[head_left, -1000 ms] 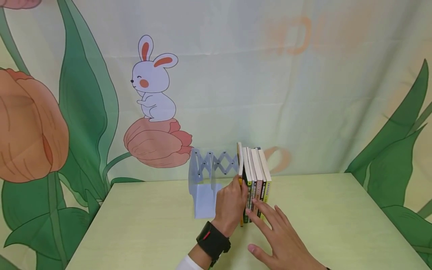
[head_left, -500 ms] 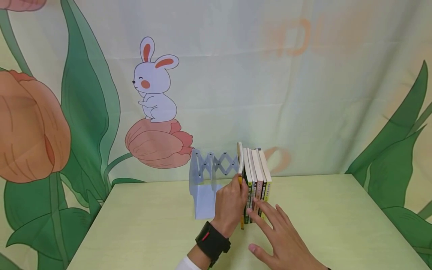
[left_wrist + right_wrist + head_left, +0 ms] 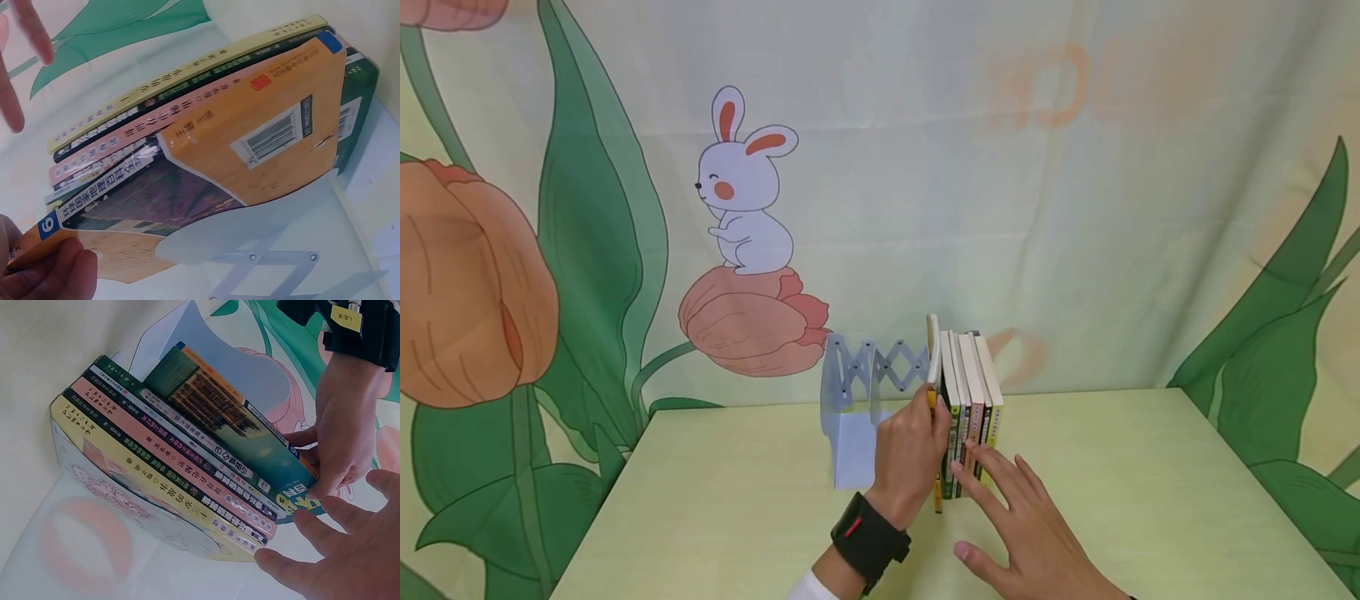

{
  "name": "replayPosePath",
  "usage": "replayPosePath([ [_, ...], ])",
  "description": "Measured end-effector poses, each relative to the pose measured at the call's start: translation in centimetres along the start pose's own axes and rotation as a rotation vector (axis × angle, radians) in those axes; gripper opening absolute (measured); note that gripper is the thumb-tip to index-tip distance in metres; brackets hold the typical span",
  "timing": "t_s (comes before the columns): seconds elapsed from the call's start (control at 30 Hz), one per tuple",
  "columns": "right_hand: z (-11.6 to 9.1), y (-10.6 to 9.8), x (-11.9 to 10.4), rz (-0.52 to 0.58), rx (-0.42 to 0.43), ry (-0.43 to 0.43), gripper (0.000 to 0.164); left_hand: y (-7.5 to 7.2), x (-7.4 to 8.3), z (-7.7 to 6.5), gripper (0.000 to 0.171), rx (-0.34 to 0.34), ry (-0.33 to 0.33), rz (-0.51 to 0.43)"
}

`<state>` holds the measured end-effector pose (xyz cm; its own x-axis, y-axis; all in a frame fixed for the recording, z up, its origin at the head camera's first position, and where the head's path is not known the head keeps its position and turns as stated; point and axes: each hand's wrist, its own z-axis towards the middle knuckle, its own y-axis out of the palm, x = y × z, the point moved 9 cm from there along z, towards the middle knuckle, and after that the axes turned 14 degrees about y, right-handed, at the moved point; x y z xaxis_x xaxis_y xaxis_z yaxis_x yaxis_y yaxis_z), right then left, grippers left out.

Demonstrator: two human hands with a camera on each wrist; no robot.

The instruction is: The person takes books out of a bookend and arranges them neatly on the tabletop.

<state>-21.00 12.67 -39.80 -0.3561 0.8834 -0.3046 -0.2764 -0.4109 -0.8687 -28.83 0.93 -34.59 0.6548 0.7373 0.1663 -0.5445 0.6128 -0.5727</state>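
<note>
My left hand [image 3: 910,450] pinches the top end of the spine of an orange and dark-teal book [image 3: 287,119]. That book stands leftmost in a row of upright books [image 3: 973,375]; in the left wrist view it juts out from the row, tilted against its neighbours. Yellow, black, pink and green spines [image 3: 181,456] show beside it. My right hand [image 3: 1030,525] is spread, its fingertips right at the row's spines. Left of the books spreads a pale blue expanding bookend [image 3: 855,450] with crossed slats; the row's left side overlaps part of it.
The pale green tabletop [image 3: 715,500] extends to both sides of the books. Behind it hangs a printed curtain [image 3: 925,167] with a rabbit and tulips. A black strap [image 3: 870,542] is worn on the left wrist.
The orange book's lower end has come slightly nearer to me, out from the row, with the left hand still on it. The right hand stays almost in place.
</note>
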Motion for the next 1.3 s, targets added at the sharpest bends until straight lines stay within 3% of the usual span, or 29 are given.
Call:
replayPosePath([
  [0.6,0.0,0.0,0.1,0.005,-0.006,0.017,0.076,-1.6,0.8,0.8,0.015,0.056,0.032,-0.041],
  [1.3,0.0,-0.1,0.0,0.008,0.029,-0.010,0.076,-4.3,1.9,1.6,0.012,0.147,0.095,-0.016],
])
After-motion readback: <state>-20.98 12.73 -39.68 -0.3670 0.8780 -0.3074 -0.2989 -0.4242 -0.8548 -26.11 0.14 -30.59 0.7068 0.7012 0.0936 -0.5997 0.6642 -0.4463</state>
